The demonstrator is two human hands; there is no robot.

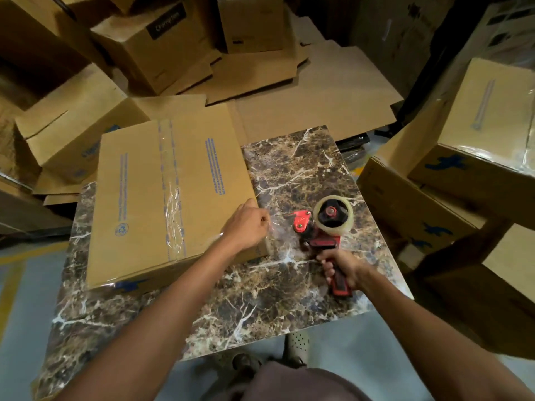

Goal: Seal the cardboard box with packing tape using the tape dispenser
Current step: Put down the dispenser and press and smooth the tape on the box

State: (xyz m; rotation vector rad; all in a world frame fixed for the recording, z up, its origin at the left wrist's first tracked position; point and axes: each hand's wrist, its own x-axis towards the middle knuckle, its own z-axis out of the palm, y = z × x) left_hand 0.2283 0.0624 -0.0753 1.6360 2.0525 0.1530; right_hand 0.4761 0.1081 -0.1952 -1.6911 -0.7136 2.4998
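A flat brown cardboard box [139, 198] with blue print lies on the left half of a marble table [260, 290]. A strip of clear tape [173, 195] runs along its middle seam, wrinkled near the front. My left hand [246, 227] rests at the box's near right corner, its fingers pinching the end of a clear tape strip that stretches toward the dispenser. My right hand [343, 270] grips the handle of a red tape dispenser [321, 230] that stands on the table just right of the box, with its clear tape roll [334, 215] on top.
Stacked cardboard boxes [474, 157] crowd the table's right side. More boxes [162, 47] and flattened cardboard sheets [312, 105] pile up behind and to the left. A grey floor [26, 314] shows at the left, and my foot [298, 342] shows beneath the table's front edge.
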